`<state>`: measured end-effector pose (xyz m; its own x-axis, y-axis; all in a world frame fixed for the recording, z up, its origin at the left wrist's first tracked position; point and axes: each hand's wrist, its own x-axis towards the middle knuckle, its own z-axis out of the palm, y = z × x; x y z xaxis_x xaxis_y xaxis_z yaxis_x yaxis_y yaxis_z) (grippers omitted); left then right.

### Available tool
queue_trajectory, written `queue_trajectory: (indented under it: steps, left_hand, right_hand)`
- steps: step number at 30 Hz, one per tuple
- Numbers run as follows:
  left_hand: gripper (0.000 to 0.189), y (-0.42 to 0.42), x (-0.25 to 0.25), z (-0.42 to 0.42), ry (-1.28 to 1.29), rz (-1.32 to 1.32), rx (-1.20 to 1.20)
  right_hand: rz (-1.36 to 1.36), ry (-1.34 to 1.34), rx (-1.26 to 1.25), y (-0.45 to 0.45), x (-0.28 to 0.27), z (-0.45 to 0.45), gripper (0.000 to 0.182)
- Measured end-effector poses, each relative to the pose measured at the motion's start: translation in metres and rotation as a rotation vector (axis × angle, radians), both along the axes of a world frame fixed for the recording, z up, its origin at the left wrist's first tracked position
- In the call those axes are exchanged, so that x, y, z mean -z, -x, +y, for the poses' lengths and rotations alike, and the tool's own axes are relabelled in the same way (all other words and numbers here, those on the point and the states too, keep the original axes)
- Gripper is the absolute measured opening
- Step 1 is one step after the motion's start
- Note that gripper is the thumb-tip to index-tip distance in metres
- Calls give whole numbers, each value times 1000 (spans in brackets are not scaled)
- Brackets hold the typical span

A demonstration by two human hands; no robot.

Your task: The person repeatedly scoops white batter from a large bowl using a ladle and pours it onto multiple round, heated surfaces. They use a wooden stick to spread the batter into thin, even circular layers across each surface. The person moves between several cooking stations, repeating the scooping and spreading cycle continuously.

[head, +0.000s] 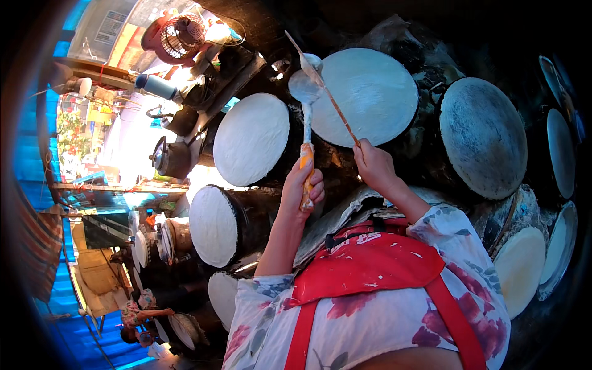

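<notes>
My left hand (303,187) grips the orange, white-smeared handle of a ladle (305,88); its round, whitish bowl points away from me. A thin wooden stick (340,113) with a flatter, whitish far part is held in my right hand (373,164). The stick crosses over the ladle's bowl, and whether they touch is unclear. Both reach over the near-left edge of a large round white surface (365,97) with a dark rim. Left of my left hand are a dark round vessel with a white top (252,138) and another with a white top (212,226).
A greyish round surface (483,138) and a cream one (520,273) lie to the right. Kettles (173,157), a blue flask (157,86) and a red basket-like object (182,37) stand at the left. Another person (134,314) is at the lower left, beside more round vessels.
</notes>
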<state>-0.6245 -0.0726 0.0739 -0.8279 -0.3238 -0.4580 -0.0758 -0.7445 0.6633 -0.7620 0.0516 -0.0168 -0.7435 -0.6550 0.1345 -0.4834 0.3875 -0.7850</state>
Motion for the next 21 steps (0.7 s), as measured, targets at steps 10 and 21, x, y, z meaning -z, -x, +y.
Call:
queue_trajectory:
  steps: [10, 21]
  left_hand:
    - [30, -13, 1, -37, -497, 86, -3]
    - [25, -40, -30, -54, -326, 48, 37]
  right_hand:
    - [86, -211, 285, 79, 18, 42, 27]
    - [116, -455, 8, 20, 52, 58, 21]
